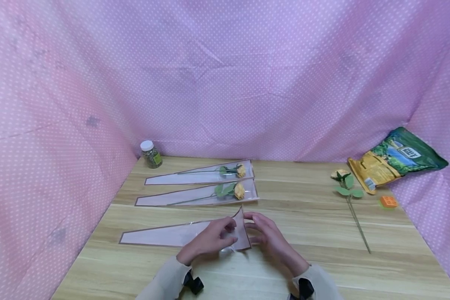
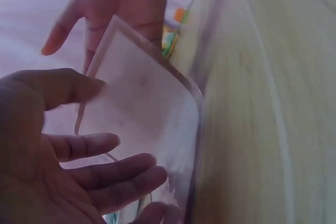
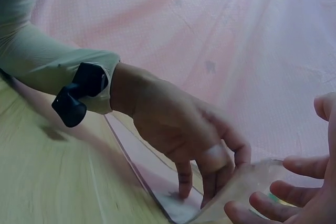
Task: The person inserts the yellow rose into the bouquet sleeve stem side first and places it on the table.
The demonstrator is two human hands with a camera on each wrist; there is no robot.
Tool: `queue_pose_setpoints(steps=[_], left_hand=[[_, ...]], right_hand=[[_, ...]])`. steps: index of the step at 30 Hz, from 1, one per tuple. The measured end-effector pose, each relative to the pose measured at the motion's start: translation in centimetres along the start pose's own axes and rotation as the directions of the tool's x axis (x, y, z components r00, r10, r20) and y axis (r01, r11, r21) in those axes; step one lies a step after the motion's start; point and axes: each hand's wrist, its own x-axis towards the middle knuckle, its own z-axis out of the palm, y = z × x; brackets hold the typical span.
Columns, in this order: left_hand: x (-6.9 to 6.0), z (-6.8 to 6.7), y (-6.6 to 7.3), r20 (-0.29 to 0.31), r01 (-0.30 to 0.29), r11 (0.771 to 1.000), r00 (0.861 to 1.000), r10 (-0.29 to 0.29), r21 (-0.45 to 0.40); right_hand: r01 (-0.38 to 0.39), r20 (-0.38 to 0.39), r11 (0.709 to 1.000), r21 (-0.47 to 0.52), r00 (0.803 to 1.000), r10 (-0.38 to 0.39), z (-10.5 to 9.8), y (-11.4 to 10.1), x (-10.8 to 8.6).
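Note:
A long tapered flower sleeve (image 1: 153,236), pale with a brown border and a clear front, lies nearest the person, its wide right end bent upward. My left hand (image 1: 211,237) is over that wide end. In the left wrist view its fingers (image 2: 118,179) are spread and apart, with nothing gripped between them. My right hand (image 1: 271,241) is at the raised edge from the right, fingers behind it. The right wrist view has its fingers (image 3: 294,192) extended beside the bent sleeve (image 3: 236,187); whether each fingertip touches is unclear.
Two sleeves, each with a yellow rose (image 1: 239,191), lie farther back. A loose rose (image 1: 354,216) is on the right, near a green and yellow packet (image 1: 397,156) and an orange block (image 1: 388,202). A white-lidded jar (image 1: 151,155) stands back left. Pink dotted cloth (image 1: 225,83) surrounds the table.

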Motion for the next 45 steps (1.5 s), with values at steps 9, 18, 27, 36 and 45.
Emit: queue_pose_setpoints(steps=[9,18,27,36,45], left_hand=[[0.4,-0.2,0.6,-0.008,0.106,0.972,0.994,-0.11,-0.208],[0.4,0.0,0.6,-0.012,0.183,0.961,0.982,-0.19,-0.207],[0.4,0.1,0.5,-0.024,0.205,0.953,0.976,-0.215,-0.224],[0.7,0.7,0.5,-0.084,0.197,0.947,0.971,-0.224,-0.254],[1.7,1.1,1.0,-0.119,0.164,0.946,0.972,-0.203,-0.281]], right_hand=[[0.059,0.084,0.998,0.004,0.995,-0.059,0.5,-0.4,0.0],[-0.04,0.018,0.999,-0.004,0.999,0.04,0.7,-0.4,0.1],[-0.056,-0.087,0.998,-0.02,0.995,0.054,0.8,0.3,0.3],[-0.076,-0.125,0.997,-0.025,0.989,0.073,0.9,0.4,0.3],[-0.079,-0.146,0.997,-0.017,0.986,0.076,1.0,0.2,0.5]])
